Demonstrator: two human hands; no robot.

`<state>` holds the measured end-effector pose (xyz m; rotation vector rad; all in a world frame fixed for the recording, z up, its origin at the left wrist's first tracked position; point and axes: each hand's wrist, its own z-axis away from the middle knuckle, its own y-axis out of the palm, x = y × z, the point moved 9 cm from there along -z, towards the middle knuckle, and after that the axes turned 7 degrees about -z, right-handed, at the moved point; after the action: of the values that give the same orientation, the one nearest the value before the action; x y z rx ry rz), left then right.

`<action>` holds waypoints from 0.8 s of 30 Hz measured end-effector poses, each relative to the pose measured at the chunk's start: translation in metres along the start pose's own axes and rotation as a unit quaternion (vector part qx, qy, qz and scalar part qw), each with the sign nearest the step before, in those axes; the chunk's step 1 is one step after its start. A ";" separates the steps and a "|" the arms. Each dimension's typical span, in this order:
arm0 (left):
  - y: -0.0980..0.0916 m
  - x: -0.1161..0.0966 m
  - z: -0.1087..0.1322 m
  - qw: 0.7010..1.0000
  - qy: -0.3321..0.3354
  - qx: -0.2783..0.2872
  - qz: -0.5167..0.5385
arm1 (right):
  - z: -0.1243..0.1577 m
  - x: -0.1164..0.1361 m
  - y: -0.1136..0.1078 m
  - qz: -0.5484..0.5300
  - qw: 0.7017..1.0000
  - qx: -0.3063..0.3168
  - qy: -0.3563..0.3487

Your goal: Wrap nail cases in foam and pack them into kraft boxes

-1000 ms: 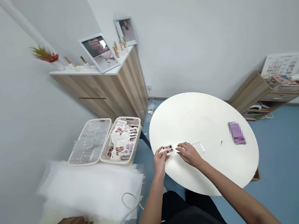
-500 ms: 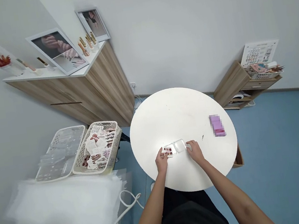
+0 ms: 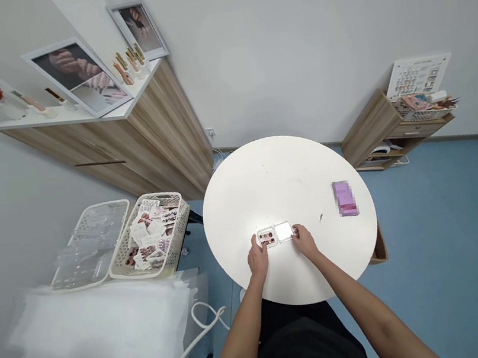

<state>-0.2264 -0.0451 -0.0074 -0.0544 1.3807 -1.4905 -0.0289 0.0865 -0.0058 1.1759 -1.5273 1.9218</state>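
On the white round table (image 3: 265, 175) lies a small clear hinged case, opened flat. Its left half holds a card of dark red and pinkish press-on nails (image 3: 267, 237); the right half is the clear lid (image 3: 283, 231). My left hand (image 3: 257, 257) is at the left edge of the case, fingers apart, fingertips touching its side and lower corner. My right hand (image 3: 304, 240) has its thumb and fingers closed on the lid's right edge.
A pixelated purple item (image 3: 345, 198) lies on the table's right side. At the left stand a white basket of nail cards (image 3: 178, 236) and a basket of clear cases (image 3: 90, 246), near white sheets (image 3: 103, 325). A wooden cabinet (image 3: 169, 129) stands behind.
The nail card now sits squarely inside the case's left half, and my left fingers have moved off it to the edge. The lid lies flatter. The whole view has shifted slightly.
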 end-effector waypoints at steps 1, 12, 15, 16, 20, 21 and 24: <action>-0.002 -0.003 0.000 1.000 0.016 -0.004 -0.015 | -0.001 -0.001 0.001 0.000 1.000 0.001 0.006; -0.010 -0.027 -0.017 0.965 0.152 -0.036 -0.210 | -0.004 -0.012 0.010 0.005 0.997 0.035 0.062; -0.005 -0.024 -0.016 0.974 0.156 -0.029 -0.160 | -0.003 -0.010 0.011 -0.021 0.996 0.036 0.079; -0.005 -0.022 -0.015 0.977 0.159 -0.028 -0.139 | -0.004 -0.006 0.010 -0.028 0.996 0.032 0.077; -0.005 -0.011 -0.009 0.986 0.164 -0.006 -0.038 | -0.004 0.024 0.007 -0.038 0.999 -0.009 0.027; -0.005 -0.007 -0.007 0.987 0.161 0.009 -0.011 | -0.004 0.035 0.008 -0.037 0.999 -0.016 0.006; -0.001 0.004 -0.001 0.985 0.150 0.070 0.040 | 0.003 0.069 0.023 -0.003 0.998 0.004 -0.059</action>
<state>-0.2290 -0.0474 -0.0091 0.3226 1.4910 -1.5699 -0.0830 0.0645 0.0370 1.3169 -1.5755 1.8852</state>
